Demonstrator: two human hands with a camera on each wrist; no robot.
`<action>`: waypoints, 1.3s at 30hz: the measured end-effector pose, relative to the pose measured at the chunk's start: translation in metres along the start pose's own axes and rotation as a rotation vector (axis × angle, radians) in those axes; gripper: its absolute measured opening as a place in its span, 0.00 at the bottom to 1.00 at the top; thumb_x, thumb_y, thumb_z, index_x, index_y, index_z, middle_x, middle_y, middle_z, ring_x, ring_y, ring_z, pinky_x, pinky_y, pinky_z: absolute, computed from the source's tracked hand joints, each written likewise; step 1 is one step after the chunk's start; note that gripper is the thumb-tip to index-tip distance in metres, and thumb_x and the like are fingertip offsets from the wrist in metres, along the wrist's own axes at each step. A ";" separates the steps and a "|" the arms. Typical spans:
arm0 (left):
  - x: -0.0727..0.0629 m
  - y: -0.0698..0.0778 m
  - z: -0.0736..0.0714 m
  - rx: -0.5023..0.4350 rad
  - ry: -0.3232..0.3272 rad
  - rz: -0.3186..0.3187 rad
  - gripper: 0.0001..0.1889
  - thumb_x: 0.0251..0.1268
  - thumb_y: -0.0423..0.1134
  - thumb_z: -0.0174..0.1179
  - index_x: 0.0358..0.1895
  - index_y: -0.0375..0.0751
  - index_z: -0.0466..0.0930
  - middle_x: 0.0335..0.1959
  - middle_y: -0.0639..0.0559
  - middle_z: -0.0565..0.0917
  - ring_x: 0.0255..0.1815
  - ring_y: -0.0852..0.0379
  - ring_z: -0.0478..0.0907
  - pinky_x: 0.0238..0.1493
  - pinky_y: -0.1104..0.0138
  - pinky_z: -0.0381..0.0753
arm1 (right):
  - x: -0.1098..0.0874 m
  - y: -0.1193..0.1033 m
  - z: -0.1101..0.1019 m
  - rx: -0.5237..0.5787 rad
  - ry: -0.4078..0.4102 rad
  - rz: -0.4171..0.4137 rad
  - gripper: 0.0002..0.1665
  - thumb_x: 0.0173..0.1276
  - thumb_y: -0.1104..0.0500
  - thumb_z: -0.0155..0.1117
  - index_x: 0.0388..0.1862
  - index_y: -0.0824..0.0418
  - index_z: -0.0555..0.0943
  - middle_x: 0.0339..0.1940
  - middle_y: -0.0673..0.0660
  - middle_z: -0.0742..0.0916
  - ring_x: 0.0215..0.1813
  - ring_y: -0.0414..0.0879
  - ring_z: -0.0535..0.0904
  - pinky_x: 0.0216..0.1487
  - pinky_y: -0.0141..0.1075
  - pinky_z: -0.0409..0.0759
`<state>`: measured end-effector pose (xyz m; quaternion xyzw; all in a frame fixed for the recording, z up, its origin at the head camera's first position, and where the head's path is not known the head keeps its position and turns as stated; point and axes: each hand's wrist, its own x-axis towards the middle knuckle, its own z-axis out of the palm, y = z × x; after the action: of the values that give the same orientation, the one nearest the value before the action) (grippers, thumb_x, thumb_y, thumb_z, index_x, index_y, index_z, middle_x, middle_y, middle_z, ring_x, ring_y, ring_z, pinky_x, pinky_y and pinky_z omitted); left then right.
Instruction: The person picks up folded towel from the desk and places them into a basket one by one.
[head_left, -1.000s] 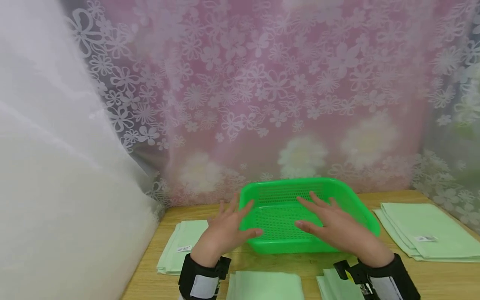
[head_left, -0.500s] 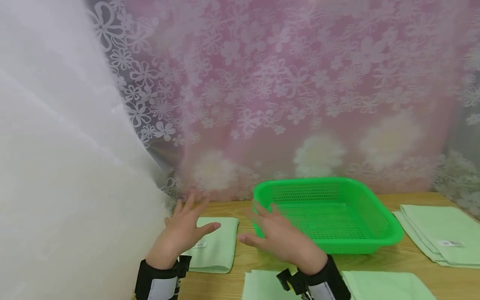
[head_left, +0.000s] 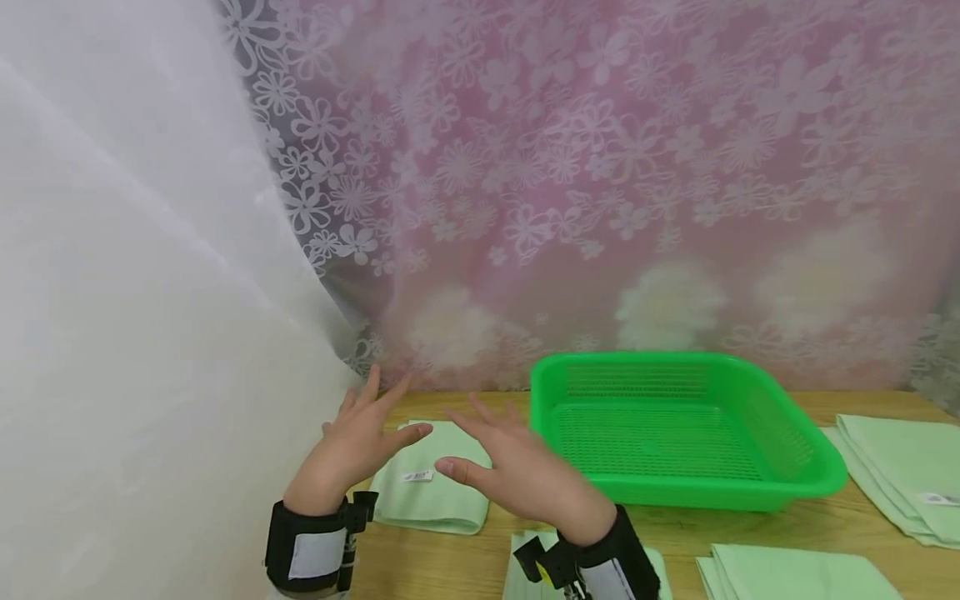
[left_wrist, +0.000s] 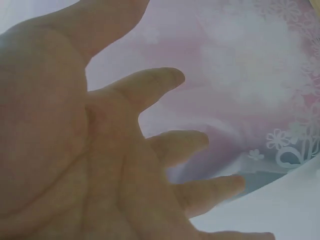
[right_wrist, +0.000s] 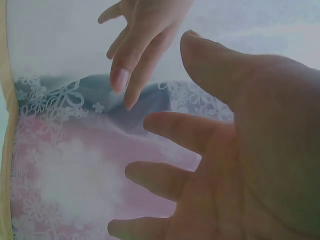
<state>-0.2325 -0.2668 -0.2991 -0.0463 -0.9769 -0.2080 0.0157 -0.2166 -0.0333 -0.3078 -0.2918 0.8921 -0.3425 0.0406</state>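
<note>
Bare right hand (right_wrist: 230,165) fills the right side, palm showing, thumb pointing up near upper centre, three visible fingers spread leftward. Bare left hand (right_wrist: 145,42) at top centre, fingers pointing down and left, gap between the two. Plain white sheet (right_wrist: 55,40) across top. Pink-and-grey curtain with white flower print (right_wrist: 75,170), lower left to centre. Light-brown wooden strip (right_wrist: 6,65) down left edge.

One green basket (head_left: 690,493), apparently four folded cloths (head_left: 438,502), two hands (head_left: 347,446) (head_left: 521,467), two black wristbands (head_left: 281,542) (head_left: 628,550)
</note>
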 end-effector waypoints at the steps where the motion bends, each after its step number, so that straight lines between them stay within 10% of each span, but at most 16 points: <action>1: 0.001 -0.001 -0.001 -0.003 0.002 0.001 0.45 0.73 0.63 0.62 0.86 0.52 0.54 0.87 0.32 0.38 0.82 0.15 0.39 0.63 0.13 0.48 | 0.002 0.002 -0.001 -0.003 0.005 0.000 0.43 0.78 0.32 0.58 0.84 0.48 0.65 0.88 0.60 0.59 0.85 0.77 0.52 0.76 0.74 0.60; 10: 0.011 -0.022 0.000 -0.010 0.004 -0.014 0.44 0.76 0.61 0.59 0.86 0.50 0.52 0.86 0.28 0.39 0.82 0.15 0.41 0.69 0.18 0.54 | 0.022 0.022 -0.006 -0.045 0.051 -0.008 0.41 0.80 0.36 0.58 0.85 0.50 0.64 0.88 0.65 0.58 0.84 0.81 0.43 0.76 0.78 0.56; 21: 0.034 -0.051 0.024 -0.071 -0.037 -0.053 0.42 0.75 0.47 0.66 0.85 0.47 0.55 0.85 0.26 0.36 0.80 0.13 0.44 0.72 0.22 0.57 | 0.047 0.046 0.033 -0.025 0.012 -0.018 0.36 0.80 0.42 0.61 0.80 0.56 0.71 0.84 0.67 0.67 0.84 0.73 0.58 0.79 0.72 0.60; 32: 0.054 -0.078 0.067 -0.082 -0.133 -0.114 0.40 0.66 0.33 0.72 0.81 0.42 0.66 0.80 0.29 0.66 0.80 0.24 0.60 0.74 0.33 0.68 | 0.066 0.074 0.084 -0.068 -0.107 0.075 0.39 0.77 0.45 0.65 0.80 0.61 0.69 0.81 0.78 0.65 0.80 0.80 0.60 0.78 0.69 0.64; 39: 0.059 -0.085 0.088 -0.058 -0.186 -0.169 0.37 0.64 0.38 0.74 0.76 0.42 0.73 0.76 0.30 0.71 0.79 0.28 0.65 0.76 0.36 0.68 | 0.069 0.086 0.099 -0.114 -0.010 0.172 0.37 0.75 0.50 0.68 0.77 0.63 0.72 0.79 0.83 0.64 0.75 0.81 0.67 0.71 0.69 0.72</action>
<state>-0.3008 -0.3034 -0.4105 0.0168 -0.9681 -0.2317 -0.0937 -0.2891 -0.0783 -0.4292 -0.2178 0.9317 -0.2851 0.0575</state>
